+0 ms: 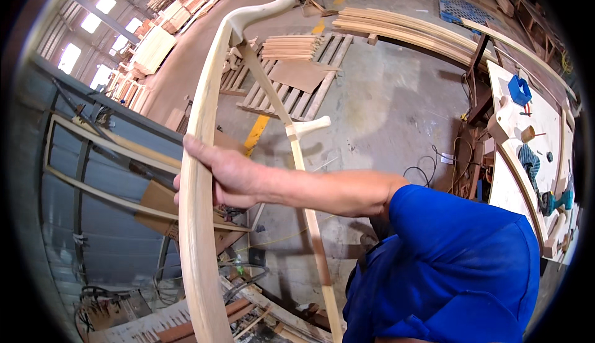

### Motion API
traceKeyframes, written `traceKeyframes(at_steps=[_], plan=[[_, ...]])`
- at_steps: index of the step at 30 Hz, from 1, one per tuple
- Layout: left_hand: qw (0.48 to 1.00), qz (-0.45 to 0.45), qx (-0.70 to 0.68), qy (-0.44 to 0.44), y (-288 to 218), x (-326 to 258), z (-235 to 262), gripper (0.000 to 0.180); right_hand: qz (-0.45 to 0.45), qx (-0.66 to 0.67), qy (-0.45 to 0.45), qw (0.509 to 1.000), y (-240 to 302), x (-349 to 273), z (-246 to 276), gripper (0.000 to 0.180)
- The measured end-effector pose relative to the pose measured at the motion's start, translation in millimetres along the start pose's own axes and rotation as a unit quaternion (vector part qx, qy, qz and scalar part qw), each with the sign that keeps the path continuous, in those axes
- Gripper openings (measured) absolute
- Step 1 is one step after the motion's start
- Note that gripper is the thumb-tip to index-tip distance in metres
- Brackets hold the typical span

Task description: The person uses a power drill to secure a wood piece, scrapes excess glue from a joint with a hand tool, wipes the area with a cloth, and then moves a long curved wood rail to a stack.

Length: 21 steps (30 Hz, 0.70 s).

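My right hand (226, 172) is closed round the long near rail of a pale wooden furniture frame (201, 244). Its thumb lies over the front face, and the fingers pass behind the rail, with the tips showing at its left edge. At the top the rail meets a curved, smoothly shaped piece (257, 11). A thinner rail (316, 244) of the frame runs down on the right and carries a short, rounded arm (310, 127). The lower ends pass out of the picture. My left hand is not seen.
Wooden slats lie on a pallet (310, 83) beyond the frame. Longer planks (403, 33) lie behind. At right stands a workbench (505, 83) with a blue bin (519, 90) and a cordless drill (555, 203). Cables (427, 166) trail over the floor. Another bent frame (99, 191) leans at left.
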<state>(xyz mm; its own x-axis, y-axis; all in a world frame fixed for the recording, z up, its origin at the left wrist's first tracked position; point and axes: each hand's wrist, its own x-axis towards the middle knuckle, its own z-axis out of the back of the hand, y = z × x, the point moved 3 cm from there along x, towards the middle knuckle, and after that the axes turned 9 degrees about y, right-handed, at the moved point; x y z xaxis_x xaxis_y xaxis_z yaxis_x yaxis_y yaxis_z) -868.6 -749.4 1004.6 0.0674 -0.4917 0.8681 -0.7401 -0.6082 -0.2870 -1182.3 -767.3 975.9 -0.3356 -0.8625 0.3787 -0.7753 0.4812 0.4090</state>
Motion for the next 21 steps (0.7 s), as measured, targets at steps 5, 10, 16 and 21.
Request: traceKeyframes(at_steps=[5,10,16,21], plan=[[1.0,0.008,-0.013,0.01,92,-2,-62,0.033,0.046,-0.019,-0.024,0.998,103,23,71,0.06],[1.0,0.016,-0.015,0.021,187,-11,-142,0.034,0.083,-0.041,-0.044,0.995,213,47,149,0.055],[0.999,0.039,0.012,0.026,296,-25,-231,0.034,0.123,-0.05,-0.058,0.989,348,81,247,0.053],[0.988,0.148,-0.048,-0.02,407,-54,-281,0.042,0.162,-0.078,-0.144,0.973,435,102,322,0.048]])
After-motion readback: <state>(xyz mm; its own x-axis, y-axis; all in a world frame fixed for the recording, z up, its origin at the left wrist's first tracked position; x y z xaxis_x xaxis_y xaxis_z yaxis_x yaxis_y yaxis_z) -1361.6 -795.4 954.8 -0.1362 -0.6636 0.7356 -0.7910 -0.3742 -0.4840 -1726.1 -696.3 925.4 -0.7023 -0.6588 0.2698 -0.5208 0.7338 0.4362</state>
